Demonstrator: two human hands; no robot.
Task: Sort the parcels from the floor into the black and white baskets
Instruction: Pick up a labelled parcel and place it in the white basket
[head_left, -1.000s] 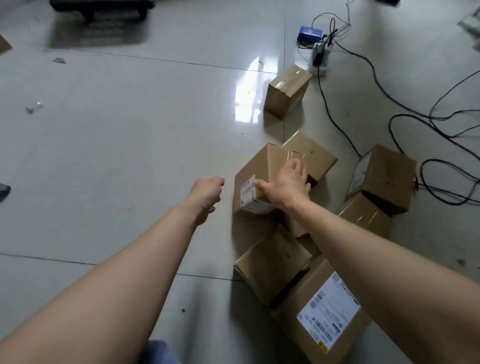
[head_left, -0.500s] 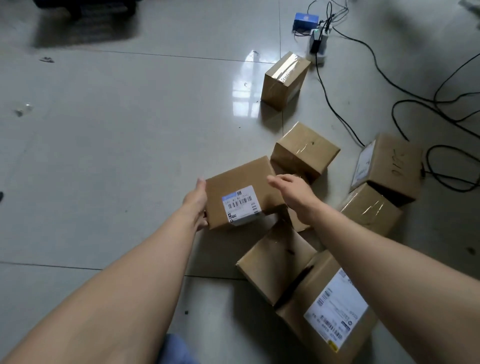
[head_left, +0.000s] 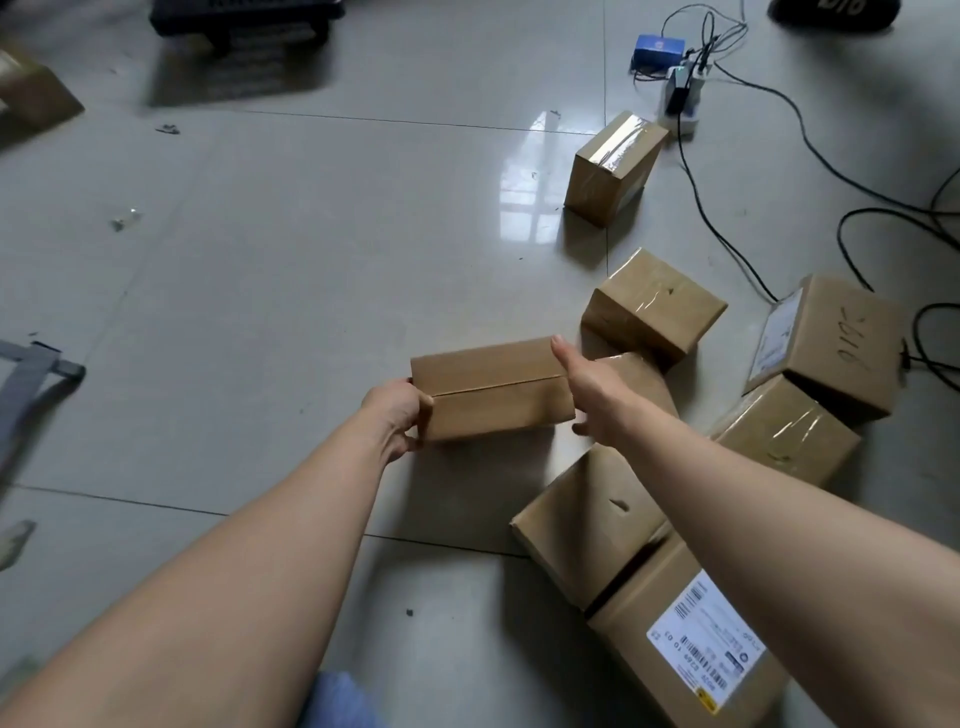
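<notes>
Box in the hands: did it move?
Yes. The held box came left, away from the taped box, and its label turned out of sight.
</notes>
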